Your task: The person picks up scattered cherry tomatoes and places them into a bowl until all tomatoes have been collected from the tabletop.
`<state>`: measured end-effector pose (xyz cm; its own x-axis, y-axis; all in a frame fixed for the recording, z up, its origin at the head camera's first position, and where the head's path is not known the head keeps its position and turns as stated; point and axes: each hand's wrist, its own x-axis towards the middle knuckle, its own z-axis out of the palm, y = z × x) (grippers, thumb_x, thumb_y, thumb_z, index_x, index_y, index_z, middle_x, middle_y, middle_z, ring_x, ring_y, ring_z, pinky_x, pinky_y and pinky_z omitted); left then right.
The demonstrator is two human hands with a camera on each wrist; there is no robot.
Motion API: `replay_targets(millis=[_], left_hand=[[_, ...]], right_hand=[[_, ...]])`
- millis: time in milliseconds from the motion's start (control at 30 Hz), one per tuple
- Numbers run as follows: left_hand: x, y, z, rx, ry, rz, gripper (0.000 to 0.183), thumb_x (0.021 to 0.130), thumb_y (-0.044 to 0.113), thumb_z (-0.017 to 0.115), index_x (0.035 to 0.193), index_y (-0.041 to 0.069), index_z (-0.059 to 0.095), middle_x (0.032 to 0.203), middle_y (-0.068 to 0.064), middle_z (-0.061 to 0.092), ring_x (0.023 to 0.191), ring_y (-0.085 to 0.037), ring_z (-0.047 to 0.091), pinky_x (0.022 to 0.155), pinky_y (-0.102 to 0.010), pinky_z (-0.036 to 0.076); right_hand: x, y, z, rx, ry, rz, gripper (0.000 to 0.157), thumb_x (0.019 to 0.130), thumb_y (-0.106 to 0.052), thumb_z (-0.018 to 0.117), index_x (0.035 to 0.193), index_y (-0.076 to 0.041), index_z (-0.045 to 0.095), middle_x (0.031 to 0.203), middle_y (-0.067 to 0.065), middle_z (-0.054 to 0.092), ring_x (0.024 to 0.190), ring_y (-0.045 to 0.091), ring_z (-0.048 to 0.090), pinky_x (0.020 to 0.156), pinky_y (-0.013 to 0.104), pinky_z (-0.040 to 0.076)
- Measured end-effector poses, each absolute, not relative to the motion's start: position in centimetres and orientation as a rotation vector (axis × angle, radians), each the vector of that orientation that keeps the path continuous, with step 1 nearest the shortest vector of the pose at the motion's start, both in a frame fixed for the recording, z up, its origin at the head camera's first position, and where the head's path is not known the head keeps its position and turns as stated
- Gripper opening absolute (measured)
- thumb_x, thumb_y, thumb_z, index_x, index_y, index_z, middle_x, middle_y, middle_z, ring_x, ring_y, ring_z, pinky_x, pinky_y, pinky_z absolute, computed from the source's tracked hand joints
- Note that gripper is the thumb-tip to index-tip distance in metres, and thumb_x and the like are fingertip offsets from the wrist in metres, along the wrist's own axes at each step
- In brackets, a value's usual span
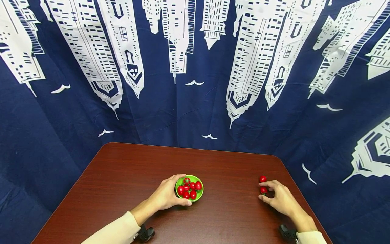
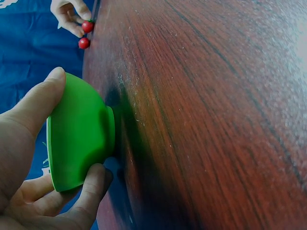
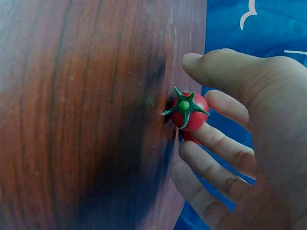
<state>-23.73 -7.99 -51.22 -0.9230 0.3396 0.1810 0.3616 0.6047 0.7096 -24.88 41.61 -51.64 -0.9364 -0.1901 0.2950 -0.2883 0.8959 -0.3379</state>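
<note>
My left hand grips a small green bowl, its thumb on the near side and fingers round the far side. Several red cherry tomatoes lie inside it. In the left wrist view, the outer wall of the bowl shows, foot close to the table. At the right, my right hand reaches round a cherry tomato, with thumb and fingers spread on either side. That tomato has its green calyx toward the right wrist camera. Just beyond the fingers lies a second cherry tomato.
Both hands work over a brown wood-grain table with rounded far corners. Behind it hangs a dark blue curtain printed with white buildings and birds. The right hand is near the table's right edge.
</note>
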Motion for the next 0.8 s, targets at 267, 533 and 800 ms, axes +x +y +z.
replay_targets(millis=[267,533,800], left_hand=[[-23.66,-7.98,-51.11,-0.607,-2.788,-1.240,0.110,0.072,0.038,0.114,0.162,0.003,0.062,0.151,-0.018,0.075,0.138,-0.039,0.073,0.119,-0.062,0.061],[-23.54,-7.93,-51.03,-0.602,-2.799,-1.241,0.110,0.072,0.040,0.114,0.162,0.003,0.062,0.153,-0.019,0.074,0.139,-0.040,0.073,0.120,-0.062,0.060],[-23.58,-7.88,-50.99,-0.605,-2.800,-1.228,0.110,0.072,0.040,0.114,0.161,0.003,0.062,0.152,-0.017,0.075,0.137,-0.039,0.073,0.119,-0.061,0.061]], right_hand=[[-24.94,41.85,-52.13,0.383,-2.817,0.576,0.047,0.084,-0.023,0.106,0.126,-0.014,0.087,0.118,0.003,0.082,0.098,0.018,0.076,0.083,0.034,0.063],[-24.83,41.92,-52.59,0.421,-2.775,0.593,0.043,0.083,-0.011,0.104,0.123,-0.012,0.087,0.104,-0.003,0.079,0.085,0.004,0.067,0.074,0.026,0.057],[-24.81,41.90,-52.60,0.451,-2.744,0.628,0.042,0.082,-0.001,0.102,0.120,-0.010,0.087,0.102,-0.002,0.077,0.080,0.002,0.065,0.071,0.027,0.058]])
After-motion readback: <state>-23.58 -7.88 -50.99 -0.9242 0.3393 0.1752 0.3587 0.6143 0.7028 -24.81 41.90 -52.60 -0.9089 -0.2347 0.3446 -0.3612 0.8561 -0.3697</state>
